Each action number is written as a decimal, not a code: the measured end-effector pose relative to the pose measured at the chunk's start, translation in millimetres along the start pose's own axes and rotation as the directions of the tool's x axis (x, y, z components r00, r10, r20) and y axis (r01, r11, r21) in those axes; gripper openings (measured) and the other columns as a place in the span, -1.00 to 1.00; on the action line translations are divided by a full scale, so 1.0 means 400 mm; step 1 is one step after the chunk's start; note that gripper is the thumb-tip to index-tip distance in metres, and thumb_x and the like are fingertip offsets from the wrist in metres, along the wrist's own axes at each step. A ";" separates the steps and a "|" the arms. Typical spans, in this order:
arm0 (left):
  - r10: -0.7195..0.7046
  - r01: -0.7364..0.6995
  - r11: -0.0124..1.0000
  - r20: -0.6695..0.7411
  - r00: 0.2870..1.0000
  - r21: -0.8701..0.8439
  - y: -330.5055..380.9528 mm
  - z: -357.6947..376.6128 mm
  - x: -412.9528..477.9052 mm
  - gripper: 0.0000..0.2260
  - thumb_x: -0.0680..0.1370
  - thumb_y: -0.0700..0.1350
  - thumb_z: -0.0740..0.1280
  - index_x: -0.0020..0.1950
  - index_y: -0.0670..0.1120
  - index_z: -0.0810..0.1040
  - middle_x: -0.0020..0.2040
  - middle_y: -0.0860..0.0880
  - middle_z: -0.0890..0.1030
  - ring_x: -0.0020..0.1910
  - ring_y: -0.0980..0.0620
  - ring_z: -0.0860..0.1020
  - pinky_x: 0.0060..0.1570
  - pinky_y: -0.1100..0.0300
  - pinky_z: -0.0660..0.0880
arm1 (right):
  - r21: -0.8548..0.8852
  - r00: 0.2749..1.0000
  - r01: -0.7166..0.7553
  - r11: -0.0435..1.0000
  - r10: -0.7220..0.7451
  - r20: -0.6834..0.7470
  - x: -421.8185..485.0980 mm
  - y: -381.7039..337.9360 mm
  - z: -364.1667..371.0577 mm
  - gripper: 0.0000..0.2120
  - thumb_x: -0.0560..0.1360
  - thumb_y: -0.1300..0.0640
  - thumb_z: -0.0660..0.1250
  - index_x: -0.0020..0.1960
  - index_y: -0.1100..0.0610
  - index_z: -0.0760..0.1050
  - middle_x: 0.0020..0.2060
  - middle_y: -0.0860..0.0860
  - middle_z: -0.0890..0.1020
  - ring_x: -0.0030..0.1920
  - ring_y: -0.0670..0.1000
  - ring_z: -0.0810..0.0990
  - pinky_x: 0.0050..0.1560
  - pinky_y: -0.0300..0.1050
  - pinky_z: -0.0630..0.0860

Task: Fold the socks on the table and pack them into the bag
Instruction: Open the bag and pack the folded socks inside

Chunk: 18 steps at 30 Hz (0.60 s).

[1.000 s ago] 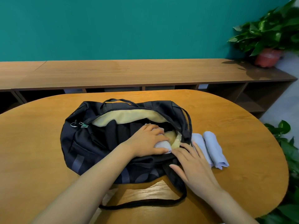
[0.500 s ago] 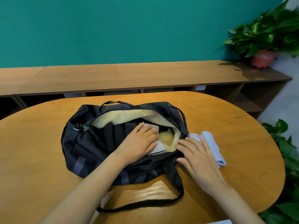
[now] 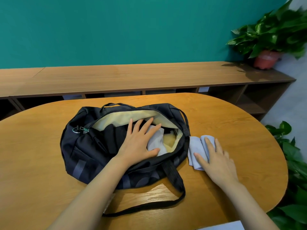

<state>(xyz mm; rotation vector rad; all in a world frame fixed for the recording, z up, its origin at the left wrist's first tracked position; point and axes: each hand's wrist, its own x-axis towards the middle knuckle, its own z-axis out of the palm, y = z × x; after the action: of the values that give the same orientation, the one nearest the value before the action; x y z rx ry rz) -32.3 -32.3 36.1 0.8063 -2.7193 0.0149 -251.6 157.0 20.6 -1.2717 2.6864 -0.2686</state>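
Observation:
A black duffel bag (image 3: 93,146) with a pale yellow lining lies unzipped on the round wooden table (image 3: 41,163). Inside its opening rests a folded pale sock (image 3: 157,140). My left hand (image 3: 139,141) lies flat over the opening with fingers spread, its fingertips and thumb touching that sock. Just right of the bag, a second folded pale blue sock (image 3: 196,148) lies on the table. My right hand (image 3: 216,158) rests flat on its right part, fingers apart.
The bag's long black strap (image 3: 174,185) loops over the table toward me. A low wooden shelf unit (image 3: 132,77) runs behind the table, with a potted plant (image 3: 269,40) at its right end. More green leaves (image 3: 295,163) crowd the table's right edge.
My left hand has flattened and spread over the sock inside the bag. My right hand has slid right from the bag's rim onto the folded sock on the table.

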 end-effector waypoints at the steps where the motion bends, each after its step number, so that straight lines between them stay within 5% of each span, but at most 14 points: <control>1: 0.016 -0.016 1.000 -0.015 1.000 -0.011 -0.001 0.001 -0.003 -0.30 0.45 0.30 0.21 0.56 0.18 0.14 0.57 0.01 0.14 0.52 -0.14 0.08 0.48 -0.20 -0.26 | -0.007 1.000 -0.006 1.000 0.006 -0.003 0.002 -0.008 0.000 -0.23 0.50 -0.44 -0.02 0.58 -0.13 -0.12 0.58 0.06 -0.01 0.44 0.19 0.24 0.30 0.08 0.33; 4: 0.026 -0.026 1.000 -0.025 0.999 -0.015 -0.003 0.001 -0.006 -0.39 0.46 0.32 0.18 0.50 0.21 0.26 0.56 0.02 0.17 0.52 -0.15 0.08 0.47 -0.17 -0.31 | 0.022 0.999 -0.037 0.999 0.037 -0.037 0.007 -0.034 -0.007 -0.23 0.51 -0.40 0.08 0.58 -0.11 -0.10 0.57 0.08 0.02 0.43 0.22 0.26 0.30 0.11 0.32; 11: 0.021 -0.022 1.000 -0.045 0.999 -0.019 -0.006 0.007 -0.008 -0.41 0.47 0.33 0.14 0.45 0.16 0.37 0.53 0.00 0.25 0.51 -0.17 0.12 0.47 -0.21 -0.27 | 0.308 0.982 -0.093 0.947 0.139 -0.129 0.036 -0.046 -0.023 -0.36 0.61 0.21 0.20 0.59 -0.02 -0.01 0.37 0.20 0.32 0.32 0.22 0.31 0.21 0.15 0.41; 15: 0.016 -0.017 1.000 -0.046 0.999 -0.019 -0.005 0.009 -0.005 -0.41 0.47 0.34 0.13 0.45 0.15 0.37 0.53 0.01 0.26 0.52 -0.16 0.11 0.47 -0.22 -0.25 | 0.425 0.942 0.045 0.904 0.103 -0.320 0.018 -0.071 -0.048 -0.39 0.61 0.23 0.21 0.58 0.00 0.05 0.40 0.17 0.26 0.36 0.16 0.26 0.19 0.08 0.40; 18: 0.014 -0.014 1.000 -0.037 0.999 -0.013 -0.004 0.010 -0.005 -0.41 0.47 0.34 0.11 0.46 0.16 0.36 0.54 0.02 0.24 0.53 -0.15 0.09 0.47 -0.21 -0.26 | 0.307 0.966 0.066 0.949 0.017 -0.258 -0.009 -0.119 -0.020 -0.42 0.63 0.10 0.18 0.57 -0.04 0.04 0.48 0.14 0.17 0.39 0.18 0.21 0.26 0.14 0.35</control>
<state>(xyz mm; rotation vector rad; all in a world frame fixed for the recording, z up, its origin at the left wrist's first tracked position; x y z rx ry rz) -31.0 -32.7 31.6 0.7754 -2.6871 0.0144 -215.5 131.1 39.6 -1.2450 2.6847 -0.8842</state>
